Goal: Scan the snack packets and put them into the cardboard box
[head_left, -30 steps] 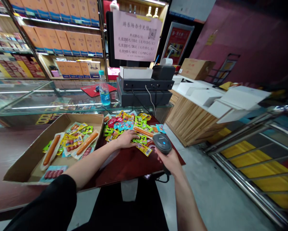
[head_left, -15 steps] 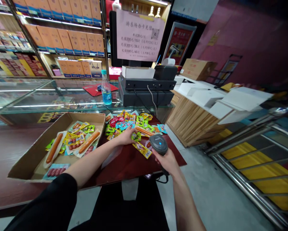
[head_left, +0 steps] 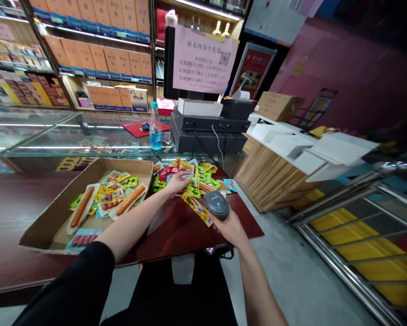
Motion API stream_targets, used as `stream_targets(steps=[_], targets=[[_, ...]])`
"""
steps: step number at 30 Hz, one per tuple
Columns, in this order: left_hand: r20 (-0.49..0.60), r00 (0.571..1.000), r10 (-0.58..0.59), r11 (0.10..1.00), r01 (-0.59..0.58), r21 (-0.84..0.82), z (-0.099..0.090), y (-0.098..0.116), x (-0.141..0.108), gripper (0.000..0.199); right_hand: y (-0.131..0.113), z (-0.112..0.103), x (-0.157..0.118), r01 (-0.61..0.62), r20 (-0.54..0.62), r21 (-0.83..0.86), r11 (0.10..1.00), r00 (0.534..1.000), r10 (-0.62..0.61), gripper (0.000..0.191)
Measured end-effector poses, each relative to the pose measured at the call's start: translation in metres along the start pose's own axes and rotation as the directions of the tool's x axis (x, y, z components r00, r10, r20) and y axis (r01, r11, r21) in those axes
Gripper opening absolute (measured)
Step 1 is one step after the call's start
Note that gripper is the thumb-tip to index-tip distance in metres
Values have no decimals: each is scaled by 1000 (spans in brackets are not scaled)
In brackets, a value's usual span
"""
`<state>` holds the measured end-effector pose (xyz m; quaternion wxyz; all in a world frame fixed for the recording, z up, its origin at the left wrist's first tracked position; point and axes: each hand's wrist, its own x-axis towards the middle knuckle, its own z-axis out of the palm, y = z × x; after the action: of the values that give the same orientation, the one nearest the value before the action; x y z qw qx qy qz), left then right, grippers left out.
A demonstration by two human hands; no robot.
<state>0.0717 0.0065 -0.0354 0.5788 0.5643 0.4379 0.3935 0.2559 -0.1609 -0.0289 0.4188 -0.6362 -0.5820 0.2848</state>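
My right hand [head_left: 228, 224] is wrapped round a dark grey barcode scanner [head_left: 216, 203], with a small blue light on its top. The scanner's head is above the near end of a long yellow snack packet [head_left: 196, 209] on the dark red table. My left hand [head_left: 176, 184] reaches over a pile of small snack packets, its fingertips closed at the edge of a green snack packet [head_left: 194, 187]. A wrapped sausage [head_left: 206, 187] lies just right of that packet. Red packets [head_left: 167, 172] are behind my left hand.
Left of the pile, an open cardboard tray [head_left: 50, 228] holds wrapped sausages and packets. Behind are a glass counter [head_left: 122, 151], a bottle with blue liquid [head_left: 155, 129] and a cash drawer [head_left: 208, 141] under a monitor. A metal railing [head_left: 346, 262] stands right.
My left hand has shifted slightly back over the pile, and the green packet beside its fingertips appears raised. The scanner has moved a little left, over the yellow packet. The view has shifted slightly.
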Motion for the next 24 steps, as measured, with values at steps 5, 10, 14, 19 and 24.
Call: stream_targets(steps=[5,10,14,19,24], targets=[[4,999,-43,999,43,-8,-2,0,1,36,-7,10,1,-16,54,-1,1000,998,16,32],[100,994,51,961,-76,266,-2,-10,5,34,-8,14,1,-18,92,-19,1000,996,20,25],[226,971,84,929,-158,334,-5,-11,7,53,-4,17,1,-40,94,-38,998,995,44,27],[200,978,65,965,-113,237,-9,-9,7,64,-2,16,4,23,79,-105,994,997,-14,29],[121,993,3,984,-24,179,-10,-5,5,41,-5,13,7,44,66,-119,992,997,-36,30]])
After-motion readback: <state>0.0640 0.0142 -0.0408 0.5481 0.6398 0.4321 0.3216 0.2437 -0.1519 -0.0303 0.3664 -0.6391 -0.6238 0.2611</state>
